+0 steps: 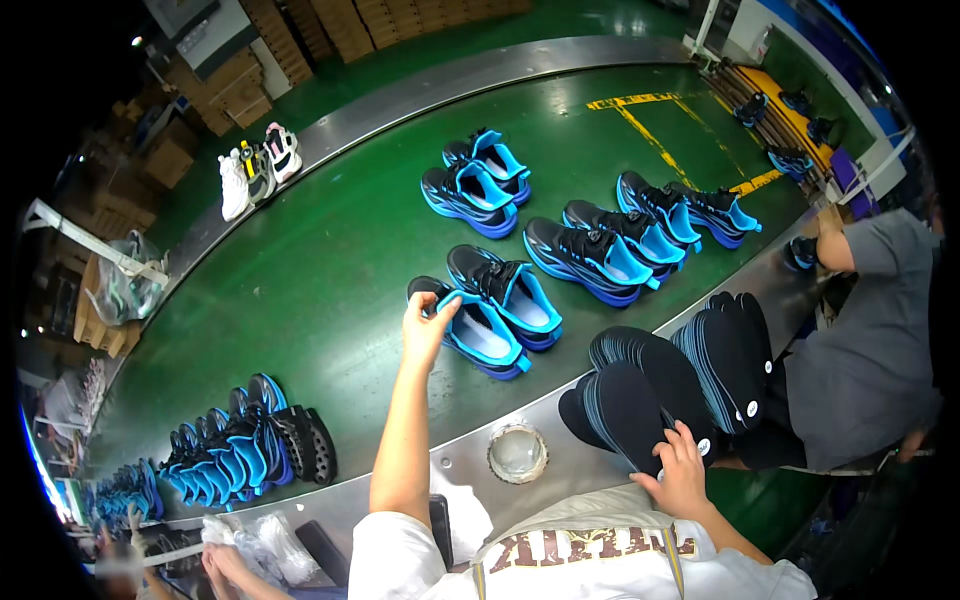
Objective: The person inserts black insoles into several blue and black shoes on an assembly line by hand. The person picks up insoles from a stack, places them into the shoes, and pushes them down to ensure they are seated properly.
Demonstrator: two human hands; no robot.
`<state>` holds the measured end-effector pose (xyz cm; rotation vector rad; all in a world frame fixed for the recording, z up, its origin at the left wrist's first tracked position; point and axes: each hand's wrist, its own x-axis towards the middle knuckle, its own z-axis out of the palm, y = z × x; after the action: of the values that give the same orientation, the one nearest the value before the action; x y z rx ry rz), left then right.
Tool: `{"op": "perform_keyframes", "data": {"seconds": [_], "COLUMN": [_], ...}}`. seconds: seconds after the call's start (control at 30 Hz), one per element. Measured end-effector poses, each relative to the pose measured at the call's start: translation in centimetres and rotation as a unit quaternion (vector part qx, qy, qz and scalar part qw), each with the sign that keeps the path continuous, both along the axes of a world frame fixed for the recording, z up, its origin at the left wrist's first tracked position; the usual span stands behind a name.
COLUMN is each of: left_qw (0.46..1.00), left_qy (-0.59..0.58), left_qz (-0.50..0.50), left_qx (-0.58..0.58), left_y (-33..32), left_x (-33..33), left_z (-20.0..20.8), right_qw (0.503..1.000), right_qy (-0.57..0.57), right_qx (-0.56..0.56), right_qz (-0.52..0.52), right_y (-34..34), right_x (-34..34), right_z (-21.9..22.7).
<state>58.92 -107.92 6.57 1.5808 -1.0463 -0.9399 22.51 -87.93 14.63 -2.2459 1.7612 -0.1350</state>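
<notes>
My left hand (425, 328) reaches out over the green belt and pinches the collar edge of a black and blue sneaker (480, 335). A matching sneaker (508, 292) sits right beside it. Low on the right, my right hand (678, 472) has its thumb and fingers closed at the end of a black insole (622, 405). That insole lies at the front of a fanned stack, whose other insoles (712, 355) show blue-grey edges and round white stickers.
More black and blue sneakers (600, 250) stand farther along the belt. Packed sneakers (225, 455) and a black clog (318, 445) are at the left. A round glass dish (518, 453) rests on the metal edge. A co-worker in grey (865, 330) is at the right; another's hands (225, 565) show lower left.
</notes>
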Motion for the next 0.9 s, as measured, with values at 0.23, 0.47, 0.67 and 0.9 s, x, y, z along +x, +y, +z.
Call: {"op": "perform_keyframes", "data": {"seconds": [0.23, 0.47, 0.67, 0.9], "left_qw": [0.999, 0.973, 0.981, 0.977], "left_qy": [0.036, 0.186, 0.139, 0.164], "left_qz": [0.022, 0.082, 0.117, 0.113], "left_qx": [0.030, 0.107, 0.074, 0.081], "left_y": [1.9, 0.8, 2.3, 1.4], "left_x": [0.7, 1.6, 1.0, 0.5], "left_z": [-0.2, -1.7, -1.4, -2.2], "right_qw": [0.974, 0.918, 0.908, 0.965], "right_qy": [-0.194, -0.119, 0.020, 0.006], "right_qx": [-0.115, -0.195, -0.114, -0.011], "right_qz": [0.018, 0.325, 0.402, 0.263], "right_y": [-6.6, -15.8, -17.6, -19.7], "right_x": [0.9, 13.6, 15.4, 22.0], "right_z": [6.6, 1.5, -0.7, -9.3]}}
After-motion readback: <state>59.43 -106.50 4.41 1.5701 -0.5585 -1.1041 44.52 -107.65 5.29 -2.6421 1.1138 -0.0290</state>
